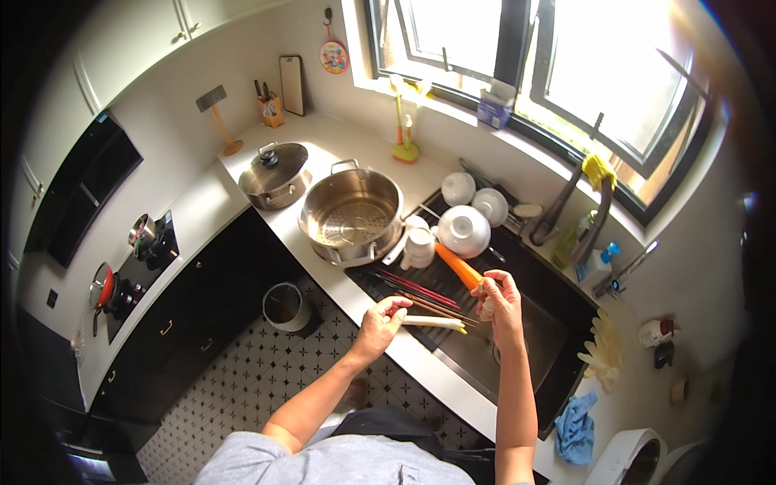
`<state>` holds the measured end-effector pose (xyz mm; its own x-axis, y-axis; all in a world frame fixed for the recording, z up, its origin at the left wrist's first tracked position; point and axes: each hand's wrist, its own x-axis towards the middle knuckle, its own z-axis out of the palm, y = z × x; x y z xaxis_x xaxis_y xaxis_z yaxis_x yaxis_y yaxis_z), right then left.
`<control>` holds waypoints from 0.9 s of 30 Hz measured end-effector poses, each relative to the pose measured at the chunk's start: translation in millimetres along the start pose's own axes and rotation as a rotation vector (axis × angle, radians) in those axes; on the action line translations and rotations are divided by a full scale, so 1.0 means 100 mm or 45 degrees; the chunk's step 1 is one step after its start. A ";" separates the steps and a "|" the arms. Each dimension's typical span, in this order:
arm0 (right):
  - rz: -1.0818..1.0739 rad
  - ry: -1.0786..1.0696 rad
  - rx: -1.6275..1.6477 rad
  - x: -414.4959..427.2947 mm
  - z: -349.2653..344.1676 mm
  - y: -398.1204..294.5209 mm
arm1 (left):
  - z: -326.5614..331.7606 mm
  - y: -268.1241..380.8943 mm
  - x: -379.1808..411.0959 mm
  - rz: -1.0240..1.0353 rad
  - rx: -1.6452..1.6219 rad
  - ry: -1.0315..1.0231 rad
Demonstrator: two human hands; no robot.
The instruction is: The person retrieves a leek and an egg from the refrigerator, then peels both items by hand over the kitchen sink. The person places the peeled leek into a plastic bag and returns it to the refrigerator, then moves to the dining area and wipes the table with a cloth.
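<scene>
My right hand is over the sink edge, its fingers closed on a pale, knobbly piece that looks like garlic or ginger. A peeled carrot runs from beside those fingertips toward the upturned bowls; whether the fingers touch it is unclear. To the left, my left hand hovers by the counter edge with thumb and forefinger apart and nothing visible between them. Just beyond its thumb, a white scallion stalk lies across the black ribbed drainboard. Brown chopsticks and dark red chopsticks rest behind it.
Upturned white bowls and stacked cups crowd the drainboard. A steel steamer pot and a lidded pot stand to the left. At right are the sink basin, faucet, rubber gloves and a blue cloth.
</scene>
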<state>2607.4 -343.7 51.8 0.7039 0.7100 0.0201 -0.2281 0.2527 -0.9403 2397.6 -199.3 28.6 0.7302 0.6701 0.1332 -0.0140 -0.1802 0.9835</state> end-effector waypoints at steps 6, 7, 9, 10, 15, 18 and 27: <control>0.002 -0.153 -0.042 0.70 1.18 -0.03 | -1.26 -0.28 0.22 -0.056 -0.160 0.081; 0.113 -0.167 0.011 0.94 1.39 0.01 | -1.55 -0.26 0.29 -0.016 -0.138 0.086; 0.157 -0.154 0.133 1.41 1.90 0.11 | -2.12 -0.28 0.32 -0.132 -0.153 0.107; 0.211 -0.279 0.224 1.70 2.08 0.11 | -2.39 -0.35 0.37 -0.103 -0.159 0.149; 0.055 -0.264 0.174 3.26 2.81 0.32 | -3.57 -0.40 0.51 -0.127 -0.156 0.308; 0.045 -0.149 -0.023 3.92 3.46 0.30 | -4.13 -0.54 0.56 -0.178 -0.174 0.458; -0.782 0.408 -1.107 6.98 3.57 0.88 | -4.86 -0.50 1.36 -0.332 -0.167 0.498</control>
<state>2838.8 408.3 104.5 0.7052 0.3882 0.5932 0.6798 -0.1329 -0.7212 2165.7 251.3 57.2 0.4101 0.9055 -0.1088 0.0313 0.1053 0.9940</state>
